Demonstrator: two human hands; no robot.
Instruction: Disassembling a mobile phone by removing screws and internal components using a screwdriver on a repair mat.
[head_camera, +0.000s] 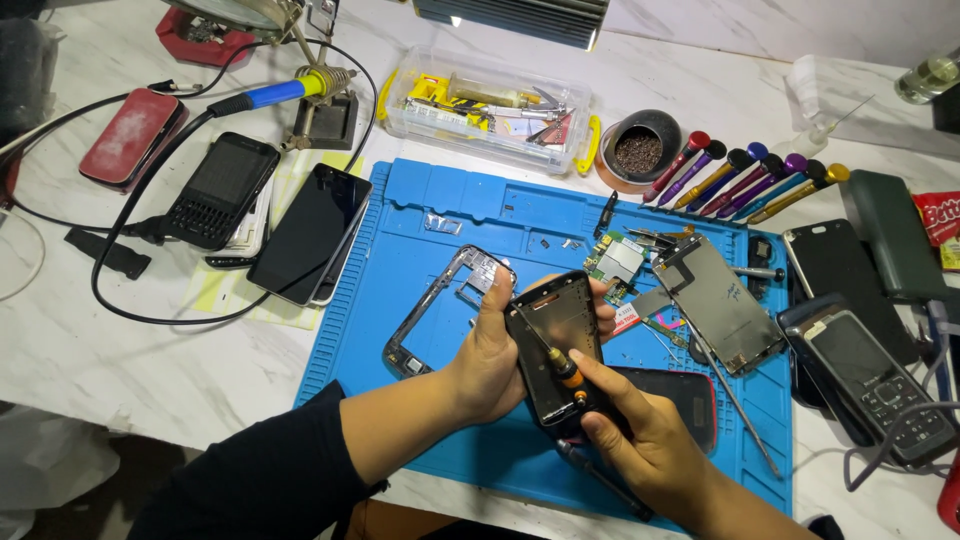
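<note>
My left hand grips a black phone housing by its left edge and holds it tilted above the blue work mat. In my right hand is a small screwdriver with an orange collar, its tip set against the inside of the housing. A grey phone middle frame lies on the mat just left of my left hand. Right of the housing lie a green circuit board and a metal-backed screen panel. A dark red-edged phone lies under my right hand.
A row of coloured screwdrivers lies at the mat's far right. Two dark phones rest left of the mat, near a soldering iron on its stand. A clear parts box, a round cup and more phones stand around.
</note>
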